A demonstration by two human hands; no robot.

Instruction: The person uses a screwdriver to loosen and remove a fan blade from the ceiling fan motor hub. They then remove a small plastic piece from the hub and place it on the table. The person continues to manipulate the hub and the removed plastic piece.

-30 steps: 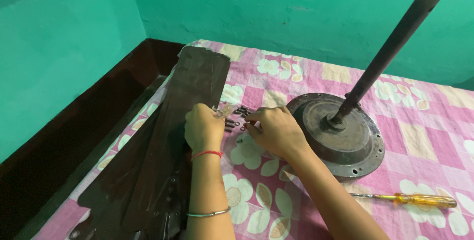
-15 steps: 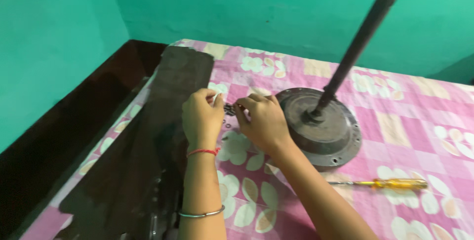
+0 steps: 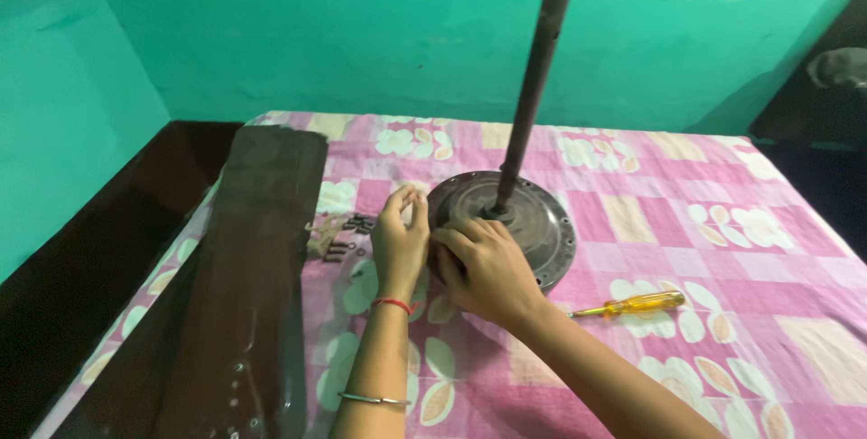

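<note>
A round dark fan motor (image 3: 542, 222) lies on the pink flowered bedsheet (image 3: 722, 249), with a long dark rod (image 3: 533, 87) standing up from its middle. My right hand (image 3: 483, 267) grips the motor's near left rim. My left hand (image 3: 400, 240) is just left of the rim, its fingertips pinched together on a small screw that barely shows. A small heap of dark screws (image 3: 339, 238) lies left of my left hand, beside long dark fan blades (image 3: 244, 294).
A yellow-handled screwdriver (image 3: 632, 303) lies on the sheet to the right of my right forearm. A dark wooden bed edge (image 3: 81, 285) runs along the left, with green walls (image 3: 361, 32) behind. A dark object (image 3: 817, 87) stands at the far right.
Both hands have moved right, from the screw heap to the motor's left rim. The right hand now holds the rim. The camera has tilted up, so the whole rod shows.
</note>
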